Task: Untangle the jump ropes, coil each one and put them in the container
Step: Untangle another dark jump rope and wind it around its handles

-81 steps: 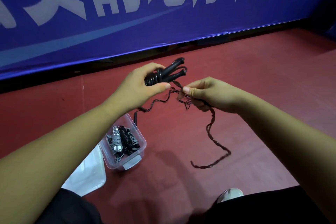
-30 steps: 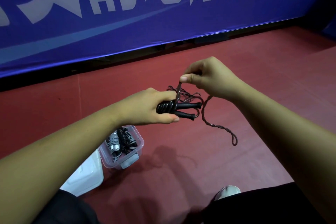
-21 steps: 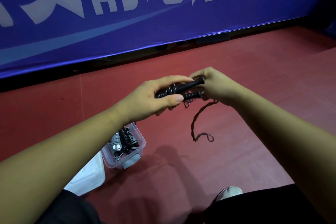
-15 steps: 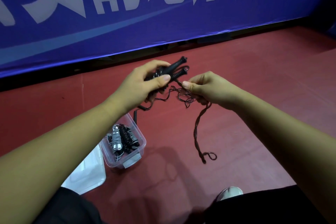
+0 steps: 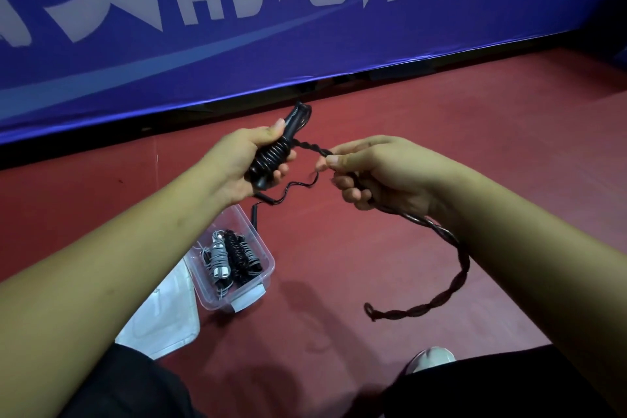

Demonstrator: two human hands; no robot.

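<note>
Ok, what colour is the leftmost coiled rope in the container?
The leftmost coiled rope is grey; the head view, the only one, shows it.

Black jump rope point(image 5: 273, 154) is looking glossy, container point(image 5: 217, 300) is looking like clear smooth plastic, floor point(image 5: 339, 231) is looking matt.

A person's left hand point(image 5: 237, 166) grips black jump-rope handles point(image 5: 274, 154) wound with cord, while the right hand point(image 5: 383, 173) pinches the twisted cord point(image 5: 454, 282); below the left hand, a clear container point(image 5: 261, 248) holds coiled ropes point(image 5: 232, 260).
</note>
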